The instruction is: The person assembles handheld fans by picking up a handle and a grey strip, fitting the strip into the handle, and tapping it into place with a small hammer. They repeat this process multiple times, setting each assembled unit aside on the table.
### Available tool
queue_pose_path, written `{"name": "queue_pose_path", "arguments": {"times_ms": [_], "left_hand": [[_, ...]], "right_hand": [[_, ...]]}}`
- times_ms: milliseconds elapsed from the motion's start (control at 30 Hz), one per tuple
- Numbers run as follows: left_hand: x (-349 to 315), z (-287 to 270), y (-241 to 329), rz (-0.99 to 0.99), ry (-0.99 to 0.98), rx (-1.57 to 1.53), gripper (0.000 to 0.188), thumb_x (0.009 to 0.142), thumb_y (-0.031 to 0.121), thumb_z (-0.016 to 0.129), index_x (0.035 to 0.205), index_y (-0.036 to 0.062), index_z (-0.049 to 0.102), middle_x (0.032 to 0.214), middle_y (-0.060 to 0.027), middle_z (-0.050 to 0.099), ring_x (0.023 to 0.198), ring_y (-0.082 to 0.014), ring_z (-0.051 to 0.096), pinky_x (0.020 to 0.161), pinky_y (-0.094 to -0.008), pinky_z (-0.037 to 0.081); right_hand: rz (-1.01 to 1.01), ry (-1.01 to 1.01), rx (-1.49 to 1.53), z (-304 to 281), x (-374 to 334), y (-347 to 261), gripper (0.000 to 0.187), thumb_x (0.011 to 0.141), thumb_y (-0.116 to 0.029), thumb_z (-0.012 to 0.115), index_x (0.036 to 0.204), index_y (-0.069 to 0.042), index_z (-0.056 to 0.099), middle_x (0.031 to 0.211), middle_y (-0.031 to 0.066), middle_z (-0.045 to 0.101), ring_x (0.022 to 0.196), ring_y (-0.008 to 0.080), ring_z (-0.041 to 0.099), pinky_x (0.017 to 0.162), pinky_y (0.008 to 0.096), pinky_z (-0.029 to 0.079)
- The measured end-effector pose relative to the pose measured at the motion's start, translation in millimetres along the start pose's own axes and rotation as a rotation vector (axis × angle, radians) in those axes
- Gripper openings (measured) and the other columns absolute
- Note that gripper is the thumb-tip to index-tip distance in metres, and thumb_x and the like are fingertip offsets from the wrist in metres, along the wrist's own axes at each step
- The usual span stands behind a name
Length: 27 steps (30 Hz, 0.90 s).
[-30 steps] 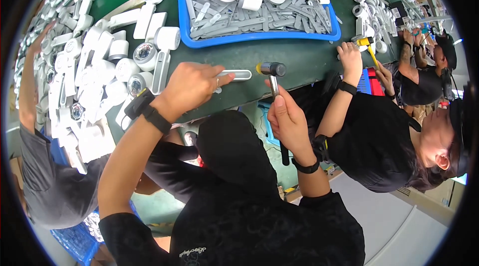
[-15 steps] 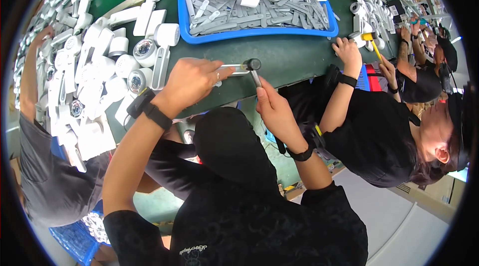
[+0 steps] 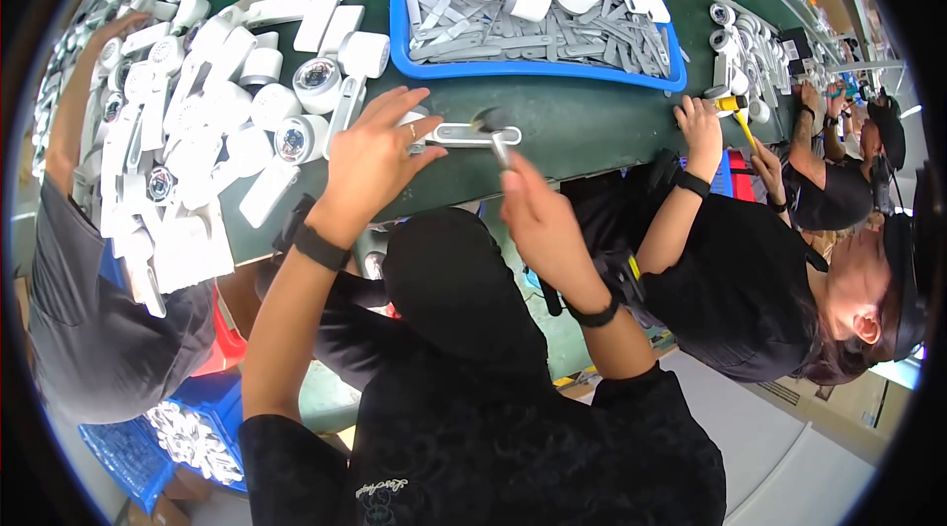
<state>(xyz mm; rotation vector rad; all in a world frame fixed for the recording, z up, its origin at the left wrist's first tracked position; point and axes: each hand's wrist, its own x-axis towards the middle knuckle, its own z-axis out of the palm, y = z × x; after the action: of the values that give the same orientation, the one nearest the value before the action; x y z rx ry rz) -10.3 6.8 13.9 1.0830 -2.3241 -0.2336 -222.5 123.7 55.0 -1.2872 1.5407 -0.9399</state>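
A white round-headed handheld device (image 3: pixel 464 135) lies on the green bench, its slim handle with a grey inlay pointing right. My left hand (image 3: pixel 380 159) is at its head end, thumb and one finger on either side and the other fingers raised. The hand hides much of that end. In my right hand (image 3: pixel 541 220) is a small hammer (image 3: pixel 501 145), gripped by its shaft. Its dark head, smeared by motion, is over the device's handle; I cannot tell whether they touch.
Left of my hands, many similar white devices (image 3: pixel 271 107) are heaped. A blue bin (image 3: pixel 533 72) of grey strips stands beyond, with white devices on top. At right a co-worker's hand (image 3: pixel 700 136) is beside a yellow hammer (image 3: pixel 730 104); another person's arm (image 3: pixel 74 112) reaches in at left.
My left hand has loosened, with its fingers spreading and drawing back, so more of the handle shows. The hammer has shifted slightly left over it. The whole view has shifted a little.
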Motion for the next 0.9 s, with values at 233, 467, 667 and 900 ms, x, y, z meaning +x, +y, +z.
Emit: {"name": "queue_pose_path", "arguments": {"times_ms": [233,467,667,900], "left_hand": [[1,-1,3,-0.022,0.003,0.007,0.028,0.076,0.023,0.087,0.103,0.0154,0.081,0.125,-0.0005,0.070,0.114,-0.0231,0.068,0.087,-0.0350,0.059],[-1,-2,1,-0.024,0.018,0.015,0.026,0.076,0.021,0.086,0.101,0.0157,0.082,0.123,0.0017,0.070,0.115,-0.0216,0.067,0.086,-0.0342,0.059],[-2,0,1,-0.032,0.011,0.023,0.024,0.076,0.021,0.086,0.100,0.0158,0.082,0.122,0.0016,0.071,0.114,-0.0212,0.067,0.085,-0.0342,0.059],[-1,2,1,-0.032,0.001,0.011,0.025,0.076,0.019,0.086,0.101,0.0154,0.082,0.123,0.0011,0.071,0.116,-0.0218,0.067,0.088,-0.0344,0.058]], "right_hand": [[-0.035,0.029,-0.072,4,10,-4,0.046,0.112,-0.030,0.045,0.152,-0.006,0.049,0.064,-0.0037,0.044,0.057,0.0054,0.042,0.053,0.0258,0.037],[0.060,0.063,-0.115,-4,0,-10,0.046,0.113,-0.030,0.046,0.150,-0.003,0.050,0.063,-0.0023,0.045,0.057,0.0063,0.043,0.053,0.0265,0.039],[0.092,0.078,-0.050,-14,-4,10,0.047,0.113,-0.029,0.045,0.153,-0.003,0.047,0.063,-0.0020,0.047,0.057,0.0056,0.043,0.052,0.0256,0.039],[0.014,0.155,-0.072,-8,-8,29,0.045,0.112,-0.030,0.047,0.148,-0.004,0.054,0.064,-0.0035,0.047,0.058,0.0040,0.045,0.054,0.0236,0.039]]}}
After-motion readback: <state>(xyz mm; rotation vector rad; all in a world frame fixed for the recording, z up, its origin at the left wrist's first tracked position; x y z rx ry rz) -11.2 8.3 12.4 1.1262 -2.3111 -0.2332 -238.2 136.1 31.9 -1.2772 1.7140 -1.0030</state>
